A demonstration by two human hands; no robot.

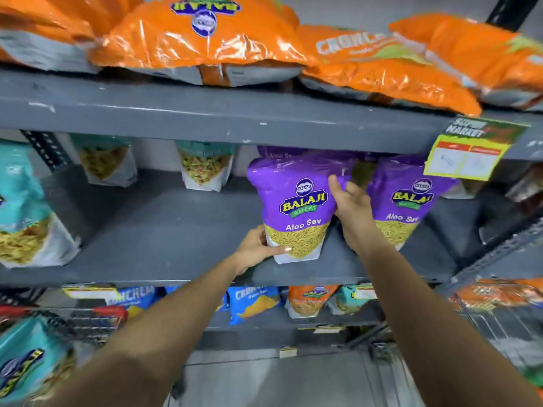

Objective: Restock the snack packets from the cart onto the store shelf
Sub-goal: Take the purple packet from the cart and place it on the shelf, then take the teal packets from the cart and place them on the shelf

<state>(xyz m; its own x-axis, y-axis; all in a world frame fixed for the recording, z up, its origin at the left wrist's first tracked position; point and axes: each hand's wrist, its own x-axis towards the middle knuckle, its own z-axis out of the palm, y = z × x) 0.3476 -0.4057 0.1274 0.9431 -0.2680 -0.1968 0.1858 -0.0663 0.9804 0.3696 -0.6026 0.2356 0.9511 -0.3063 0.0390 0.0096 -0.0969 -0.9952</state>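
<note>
A purple Aloo Sev packet (296, 207) stands upright on the grey middle shelf (164, 230). My left hand (258, 248) grips its lower left corner, thumb across the front. My right hand (351, 207) holds its right edge, fingers wrapped behind it. A second purple Aloo Sev packet (408, 201) stands just to the right, partly hidden by my right hand. The cart (85, 321) with a teal packet (29, 359) in it sits at the lower left.
Teal packets (23, 207) stand at the left and back of the middle shelf. Orange packets (199, 36) lie on the shelf above. A yellow price tag (467, 154) hangs from that shelf's edge. Blue and orange packets (255, 301) fill the lower shelf. A wire basket (499, 312) is at right.
</note>
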